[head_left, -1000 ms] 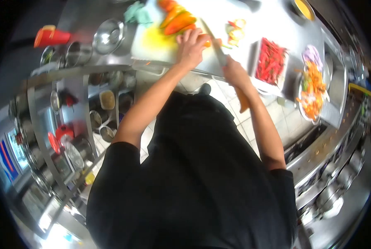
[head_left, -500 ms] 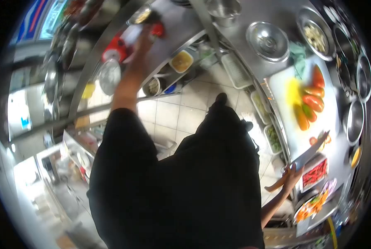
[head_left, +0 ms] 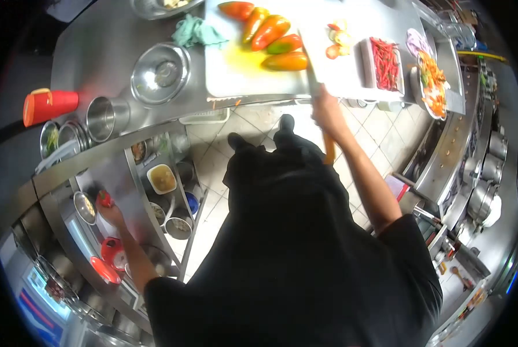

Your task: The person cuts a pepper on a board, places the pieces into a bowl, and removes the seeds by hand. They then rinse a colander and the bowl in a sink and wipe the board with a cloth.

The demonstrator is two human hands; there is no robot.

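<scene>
My right hand (head_left: 328, 111) is closed around a large knife (head_left: 328, 150). Its orange-brown handle sticks out below my fist, and the blade points away over the white cutting board (head_left: 230, 84). Several red, orange and green peppers (head_left: 270, 32) lie on the board left of the blade. Cut pieces (head_left: 337, 43) lie to its right. Over at the lower-left shelf, the fingers of my left hand (head_left: 113, 215) are closed on a small red object (head_left: 104, 199), whose kind I cannot make out. Beside that hand is a metal bowl (head_left: 85, 208) with pale pieces in it.
A tub of red chillies (head_left: 384, 63) and a bowl of cut vegetables (head_left: 432, 84) stand at right. Left of the board are a green cloth (head_left: 198, 32), a metal bowl (head_left: 160, 74), a pot (head_left: 105, 118) and a red jug (head_left: 50, 108). A red container (head_left: 113, 253) sits near my left forearm.
My view has turned from the left-hand shelf toward the counter. The knife, still in my right hand, has come over the cutting board. My left hand stays at the shelf by the red object.
</scene>
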